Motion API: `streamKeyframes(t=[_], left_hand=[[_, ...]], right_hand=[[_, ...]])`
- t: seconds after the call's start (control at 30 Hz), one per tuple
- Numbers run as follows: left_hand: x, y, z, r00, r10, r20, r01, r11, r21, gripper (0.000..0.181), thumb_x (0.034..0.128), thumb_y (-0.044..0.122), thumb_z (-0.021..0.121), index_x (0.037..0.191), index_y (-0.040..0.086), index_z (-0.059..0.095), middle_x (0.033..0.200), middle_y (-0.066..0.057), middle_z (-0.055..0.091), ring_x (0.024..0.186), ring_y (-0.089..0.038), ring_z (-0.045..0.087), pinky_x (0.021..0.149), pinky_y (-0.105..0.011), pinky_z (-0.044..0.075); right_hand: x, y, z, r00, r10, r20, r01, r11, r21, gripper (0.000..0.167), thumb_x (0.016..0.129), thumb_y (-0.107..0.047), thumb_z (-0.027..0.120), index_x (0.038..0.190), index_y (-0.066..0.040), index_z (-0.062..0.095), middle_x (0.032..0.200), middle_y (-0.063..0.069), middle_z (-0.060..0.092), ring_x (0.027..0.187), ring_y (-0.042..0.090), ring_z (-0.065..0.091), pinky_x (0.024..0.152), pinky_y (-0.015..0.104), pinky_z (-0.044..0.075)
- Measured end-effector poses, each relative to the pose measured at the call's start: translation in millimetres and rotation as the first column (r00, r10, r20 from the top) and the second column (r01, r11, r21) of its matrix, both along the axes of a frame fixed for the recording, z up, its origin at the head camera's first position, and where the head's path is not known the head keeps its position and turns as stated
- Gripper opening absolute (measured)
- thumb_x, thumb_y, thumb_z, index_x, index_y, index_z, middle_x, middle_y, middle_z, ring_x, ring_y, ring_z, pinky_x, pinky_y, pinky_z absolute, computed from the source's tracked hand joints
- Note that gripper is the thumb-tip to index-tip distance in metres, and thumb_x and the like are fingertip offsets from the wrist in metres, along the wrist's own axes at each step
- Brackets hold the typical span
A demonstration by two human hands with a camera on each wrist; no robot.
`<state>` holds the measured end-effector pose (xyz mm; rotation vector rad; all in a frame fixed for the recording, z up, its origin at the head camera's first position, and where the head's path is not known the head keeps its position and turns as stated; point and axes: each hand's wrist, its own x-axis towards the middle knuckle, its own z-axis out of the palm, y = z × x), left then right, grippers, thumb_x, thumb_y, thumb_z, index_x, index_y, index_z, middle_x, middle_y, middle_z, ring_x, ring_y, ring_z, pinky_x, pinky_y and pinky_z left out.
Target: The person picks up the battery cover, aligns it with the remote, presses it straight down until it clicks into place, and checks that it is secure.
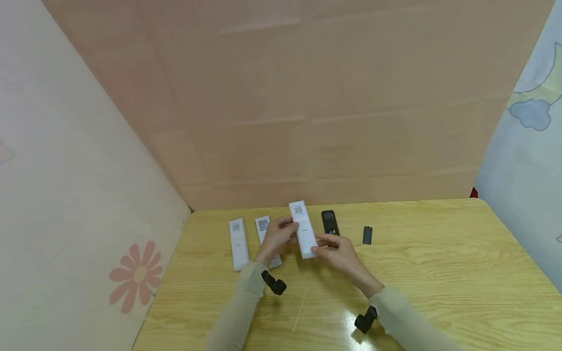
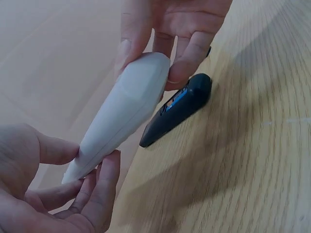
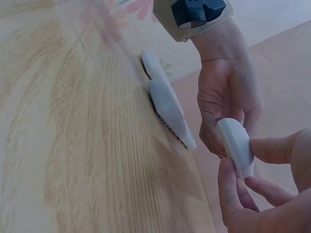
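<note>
A white remote control (image 1: 304, 229), its labelled back facing up, is held above the table between both hands. My left hand (image 1: 278, 234) pinches its left side between thumb and fingers. Near the lower end, my right hand (image 1: 337, 252) grips it by the right edge. The left wrist view shows the remote (image 2: 119, 111) tilted, with a hand at each end. Just behind my right hand lies a black remote (image 1: 330, 222); its back is open and coloured batteries (image 2: 176, 99) show inside. Partly covered by my left hand is another white remote (image 1: 263, 224) on the table.
A further white remote (image 1: 239, 245) lies face down at the left. To the right of the black remote is a small black battery cover (image 1: 367, 235). The wooden table (image 1: 439, 273) meets a brown back wall and pale patterned side walls.
</note>
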<state>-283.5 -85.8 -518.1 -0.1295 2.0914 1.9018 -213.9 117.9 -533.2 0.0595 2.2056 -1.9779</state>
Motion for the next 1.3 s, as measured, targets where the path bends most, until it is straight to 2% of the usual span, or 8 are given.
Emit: streamKeyframes(t=[0.17,0.33,0.47,0.63,0.83,0.97,1.1,1.3], left_hand=[[-5.3,-2.1,-5.0,1.0,0.008,-0.008,-0.008,1.0,-0.015,0.052,0.1069,0.022,0.068,0.15,-0.003,0.055,0.137,-0.021,0.066,0.117,-0.031,0.072,0.101,-0.049,0.06],[-8.6,-1.2,-8.4,1.0,0.011,-0.017,-0.012,0.999,-0.046,0.051,0.1057,0.021,0.069,0.149,-0.004,0.057,0.134,-0.021,0.068,0.113,-0.03,0.073,0.098,-0.048,0.062],[-9.3,0.5,-11.1,0.999,0.017,-0.041,-0.021,0.996,-0.092,0.048,0.1053,0.019,0.07,0.145,-0.005,0.059,0.131,-0.022,0.07,0.11,-0.029,0.074,0.094,-0.044,0.064],[-8.7,0.4,-16.2,0.997,0.034,-0.069,-0.045,0.983,-0.177,0.043,0.104,0.016,0.071,0.14,-0.007,0.063,0.127,-0.022,0.071,0.104,-0.027,0.075,0.088,-0.037,0.065],[-6.6,0.7,-20.4,0.994,0.023,-0.11,-0.053,0.959,-0.279,0.043,0.1025,0.015,0.071,0.139,-0.007,0.065,0.129,-0.022,0.072,0.104,-0.028,0.076,0.083,-0.034,0.066],[-7.6,1.0,-20.4,0.99,0.007,-0.14,-0.061,0.92,-0.386,0.042,0.1021,0.018,0.071,0.137,-0.005,0.067,0.127,-0.019,0.073,0.108,-0.029,0.075,0.084,-0.034,0.065],[-9.1,0.1,-20.0,0.988,-0.016,-0.152,-0.057,0.885,-0.462,0.04,0.1026,0.019,0.071,0.137,-0.003,0.068,0.127,-0.016,0.074,0.116,-0.029,0.072,0.092,-0.037,0.063],[-10.0,-0.3,-20.5,0.986,-0.009,-0.164,-0.073,0.872,-0.485,0.037,0.1027,0.017,0.072,0.135,-0.003,0.069,0.126,-0.017,0.075,0.118,-0.031,0.071,0.097,-0.043,0.061]], right_hand=[[-4.8,-5,-4.0,1.0,-0.019,-0.005,0.019,1.0,0.001,0.044,0.097,-0.008,0.078,0.139,-0.001,0.069,0.121,0.019,0.069,0.101,0.021,0.071,0.094,0.045,0.064],[-6.3,-8,-8.8,0.999,-0.036,-0.001,0.036,0.999,0.036,0.045,0.097,-0.009,0.078,0.14,-0.002,0.069,0.121,0.017,0.07,0.102,0.02,0.069,0.089,0.038,0.063],[-7.4,-10,-13.1,0.999,-0.048,-0.004,0.049,0.996,0.078,0.045,0.097,-0.012,0.079,0.14,-0.003,0.069,0.121,0.017,0.07,0.105,0.022,0.069,0.084,0.031,0.061],[-8.7,-14,-15.2,0.999,-0.053,-0.009,0.053,0.994,0.098,0.041,0.097,-0.013,0.078,0.136,-0.001,0.071,0.119,0.017,0.071,0.106,0.026,0.068,0.081,0.029,0.06],[-9.6,-20,-19.4,0.999,-0.044,-0.019,0.046,0.989,0.139,0.038,0.097,-0.01,0.077,0.134,0.002,0.072,0.115,0.017,0.072,0.104,0.025,0.069,0.078,0.027,0.059],[-11.9,-22,-21.3,0.999,-0.035,-0.032,0.039,0.988,0.149,0.039,0.098,-0.007,0.076,0.134,0.005,0.071,0.114,0.018,0.072,0.103,0.025,0.07,0.078,0.029,0.062],[-14.5,-26,-23.3,0.999,-0.027,-0.019,0.029,0.993,0.117,0.04,0.098,-0.005,0.074,0.135,0.007,0.069,0.115,0.02,0.07,0.1,0.024,0.07,0.079,0.034,0.065],[-17.1,-28,-25.5,1.0,-0.003,-0.006,0.003,0.997,0.083,0.041,0.099,-0.004,0.073,0.137,0.009,0.067,0.115,0.023,0.068,0.093,0.023,0.073,0.079,0.037,0.067]])
